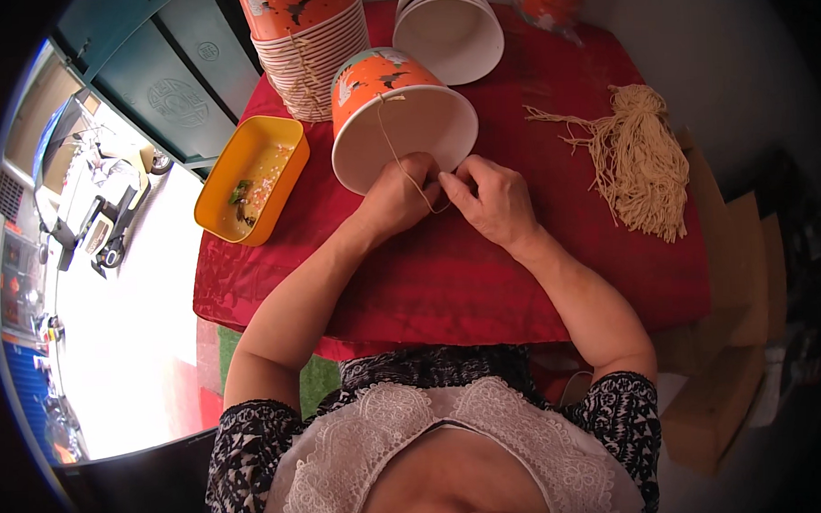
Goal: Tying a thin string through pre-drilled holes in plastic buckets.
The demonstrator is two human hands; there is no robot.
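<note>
A paper bucket (pixel 370 145), white inside and orange with dark and pale shapes outside, lies tilted with its mouth toward me. A thin tan cord (pixel 390 135) comes from a hole near its upper rim and runs down across the mouth to my hands. My left hand (pixel 398 201) is closed at the lower rim, fingers curled around the cord. Close beside it, my right hand (pixel 492 199) pinches the cord with thumb and forefinger at the rim. The fingertips partly hide the cord's end.
Behind the bucket stand a tall stack of orange buckets (pixel 311 56) and some white-mouthed buckets (pixel 450 38). A yellow plastic bin (pixel 212 205) with scraps is at left. A bundle of tan cords (pixel 642 167) lies at right on the red tablecloth (pixel 556 278). Cardboard boxes (pixel 734 336) stand beyond.
</note>
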